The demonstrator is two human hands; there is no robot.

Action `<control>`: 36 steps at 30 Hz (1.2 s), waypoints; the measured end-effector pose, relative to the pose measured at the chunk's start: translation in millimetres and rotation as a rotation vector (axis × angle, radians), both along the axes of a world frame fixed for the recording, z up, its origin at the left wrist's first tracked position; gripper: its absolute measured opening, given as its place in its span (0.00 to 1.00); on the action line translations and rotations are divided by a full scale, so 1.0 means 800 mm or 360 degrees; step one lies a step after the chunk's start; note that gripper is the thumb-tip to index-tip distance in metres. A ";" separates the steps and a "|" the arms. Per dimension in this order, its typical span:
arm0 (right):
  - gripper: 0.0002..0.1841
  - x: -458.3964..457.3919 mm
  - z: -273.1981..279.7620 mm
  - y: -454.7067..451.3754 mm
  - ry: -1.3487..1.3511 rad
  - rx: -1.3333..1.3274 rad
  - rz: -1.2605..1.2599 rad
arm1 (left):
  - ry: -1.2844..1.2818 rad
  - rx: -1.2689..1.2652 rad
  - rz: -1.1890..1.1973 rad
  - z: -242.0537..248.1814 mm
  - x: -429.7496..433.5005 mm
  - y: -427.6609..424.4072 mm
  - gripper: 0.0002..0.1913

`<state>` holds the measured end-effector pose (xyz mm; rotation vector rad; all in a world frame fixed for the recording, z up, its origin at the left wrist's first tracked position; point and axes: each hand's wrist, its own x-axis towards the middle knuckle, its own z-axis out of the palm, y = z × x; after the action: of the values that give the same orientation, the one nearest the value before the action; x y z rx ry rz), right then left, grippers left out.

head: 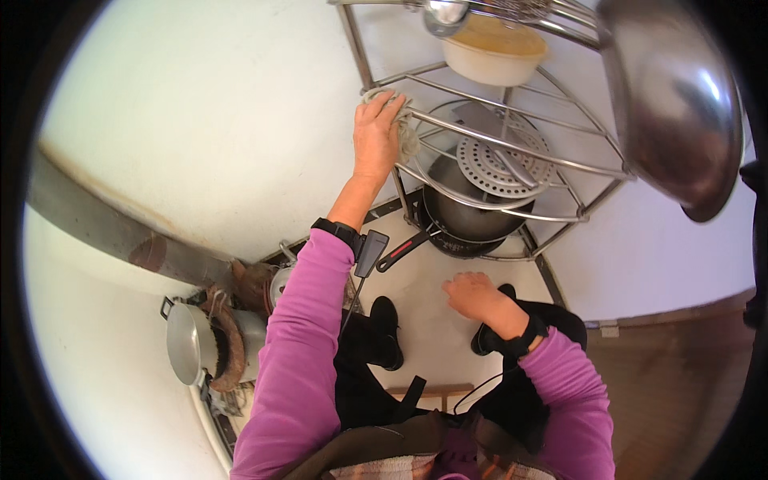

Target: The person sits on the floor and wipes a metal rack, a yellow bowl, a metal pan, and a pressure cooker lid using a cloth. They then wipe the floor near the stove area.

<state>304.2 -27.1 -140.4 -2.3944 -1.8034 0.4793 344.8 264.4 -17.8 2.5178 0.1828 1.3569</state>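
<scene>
My left hand (pixel 377 138) grips a crumpled pale cloth (pixel 410 141) and presses it around the left end of a rail on a metal corner rack (pixel 516 146), close to the white wall. Lower down, my right hand (pixel 477 298) hangs over the floor with its fingers curled, touching nothing that I can see. On the rack beneath the rail lie a perforated metal steamer plate (pixel 477 168) and a cleaver (pixel 480 120). A dark pan (pixel 451 192) with a black and red handle sits below them, partly hidden by the bars.
A plastic basin (pixel 495 63) stands on a higher tier, near a metal ladle (pixel 445 17). A large metal pan (pixel 672 108) juts out at upper right. Aluminium pots (pixel 191 342) crowd the left wall by the pale floor (pixel 420 318). A wooden surface (pixel 684 372) lies at right.
</scene>
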 end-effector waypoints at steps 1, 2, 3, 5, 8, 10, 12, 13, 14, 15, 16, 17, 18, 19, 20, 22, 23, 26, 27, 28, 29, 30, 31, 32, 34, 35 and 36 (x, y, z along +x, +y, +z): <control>0.08 0.001 -0.004 0.001 -0.0010 0.0035 -0.0022 | 0.0038 -0.0031 0.0006 0.001 0.001 -0.009 0.27; 0.08 0.003 -0.009 0.003 0.0000 0.0025 -0.0025 | 0.0012 0.0029 -0.0029 0.001 0.001 -0.022 0.26; 0.10 0.004 -0.015 0.004 0.0003 0.0054 -0.0017 | 0.0011 0.0064 -0.0048 0.000 0.001 -0.035 0.26; 0.12 0.006 -0.025 0.007 0.0004 0.0066 -0.0006 | -0.0007 0.0105 -0.0092 -0.001 0.001 -0.062 0.26; 0.10 0.007 -0.038 0.014 0.0015 0.0010 0.0010 | -0.0051 0.0058 -0.0167 -0.006 0.011 -0.105 0.26; 0.08 0.006 -0.043 0.021 0.0041 -0.0057 0.0029 | -0.0074 0.0073 -0.0156 -0.008 0.017 -0.127 0.27; 0.06 0.006 -0.044 0.028 0.0044 0.0072 -0.0013 | -0.0123 0.0089 -0.0148 -0.010 0.022 -0.146 0.27; 0.06 0.006 -0.044 0.031 0.0062 0.0052 -0.0029 | -0.0120 0.0066 -0.0150 -0.011 0.023 -0.154 0.26; 0.06 0.007 -0.044 0.034 0.0019 0.0023 -0.0069 | -0.0118 0.0045 -0.0151 -0.011 0.025 -0.161 0.26; 0.06 0.007 -0.043 0.036 0.0001 -0.0057 -0.0088 | -0.0085 -0.0002 -0.0138 -0.011 0.026 -0.168 0.26; 0.07 0.008 -0.041 0.038 -0.0015 -0.0132 -0.0096 | -0.0108 0.0048 -0.0172 -0.011 0.028 -0.177 0.26; 0.07 0.008 -0.039 0.038 -0.0010 -0.0085 -0.0110 | -0.0111 0.0120 -0.0207 -0.010 0.030 -0.185 0.25; 0.07 0.008 -0.037 0.039 -0.0007 -0.0037 -0.0122 | -0.0105 0.0177 -0.0239 -0.009 0.033 -0.195 0.25; 0.07 0.008 -0.034 0.038 -0.0005 0.0008 -0.0131 | -0.0100 0.0225 -0.0274 -0.009 0.036 -0.205 0.25; 0.07 0.009 -0.032 0.038 0.0036 0.0040 -0.0169 | -0.0083 0.0273 -0.0293 -0.007 0.040 -0.215 0.24; 0.07 0.011 -0.026 0.037 0.0124 0.0050 -0.0253 | -0.0096 0.0309 -0.0280 -0.004 0.051 -0.236 0.23; 0.09 0.012 -0.023 0.037 0.0150 0.0044 -0.0239 | -0.0103 0.0319 -0.0281 -0.003 0.056 -0.246 0.23; 0.15 0.018 -0.016 0.035 0.0203 -0.0063 -0.0244 | -0.0065 0.0346 -0.0297 0.003 0.072 -0.276 0.23; 0.15 0.020 -0.015 0.031 0.0188 -0.0051 -0.0244 | -0.0047 0.0339 -0.0308 0.004 0.076 -0.285 0.23; 0.15 0.021 -0.013 0.027 0.0174 -0.0040 -0.0240 | -0.0071 0.0374 -0.0354 0.006 0.082 -0.295 0.22; 0.15 0.021 -0.013 0.020 0.0177 0.0093 -0.0226 | -0.0089 0.0405 -0.0398 0.008 0.089 -0.305 0.21; 0.14 0.021 -0.013 0.012 0.0177 0.0224 -0.0211 | -0.0102 0.0429 -0.0444 0.010 0.096 -0.315 0.20; 0.14 0.020 -0.013 0.002 0.0178 0.0291 -0.0190 | -0.0101 0.0462 -0.0459 0.012 0.102 -0.325 0.19; 0.15 0.019 -0.014 -0.011 0.0270 0.0606 -0.0244 | -0.0094 0.0487 -0.0477 0.014 0.110 -0.336 0.19; 0.15 0.016 -0.016 -0.037 0.0513 0.1042 -0.0247 | -0.0042 0.0506 -0.0496 0.017 0.122 -0.358 0.16; 0.15 0.016 -0.016 -0.047 0.0658 0.1259 -0.0241 | -0.0034 0.0515 -0.0502 0.019 0.128 -0.369 0.16; 0.14 0.014 -0.016 -0.054 0.0726 0.1298 -0.0227 | -0.0023 0.0524 -0.0508 0.019 0.134 -0.378 0.16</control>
<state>315.6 -70.3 -153.2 -1.6622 -1.2693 0.1863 452.0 -38.1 -2.4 2.6428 -0.4639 1.3614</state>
